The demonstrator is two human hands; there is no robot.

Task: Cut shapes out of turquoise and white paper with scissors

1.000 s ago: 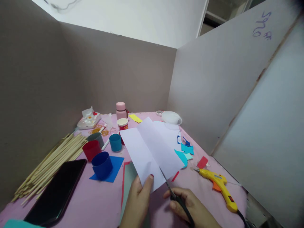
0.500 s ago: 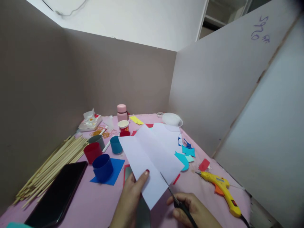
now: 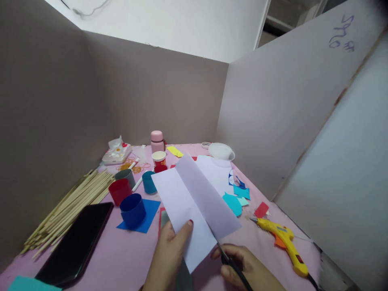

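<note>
My left hand (image 3: 171,252) pinches a folded sheet of white paper (image 3: 178,202) near its lower left edge, thumb on top. A crease runs along the sheet, and its right part tilts up. My right hand (image 3: 242,264) is closed round the black handles of a pair of scissors (image 3: 232,264). The blades meet the paper at its lower right edge, along the crease; a slit shows there, and the blade tips are partly hidden by the paper. Under the left hand lies a grey strip (image 3: 184,275), mostly covered.
A yellow hot glue gun (image 3: 280,238) lies at the right. To the left are a black phone (image 3: 77,244), bamboo sticks (image 3: 69,206) and rolled paper rings, one dark blue (image 3: 132,212). Paper scraps (image 3: 233,205), a paper cup (image 3: 159,158) and a pink flask (image 3: 157,142) stand or lie farther back.
The scissors have cut into the sheet along the crease, and the right part of the paper has lifted and tilted away. The view has shifted slightly.
</note>
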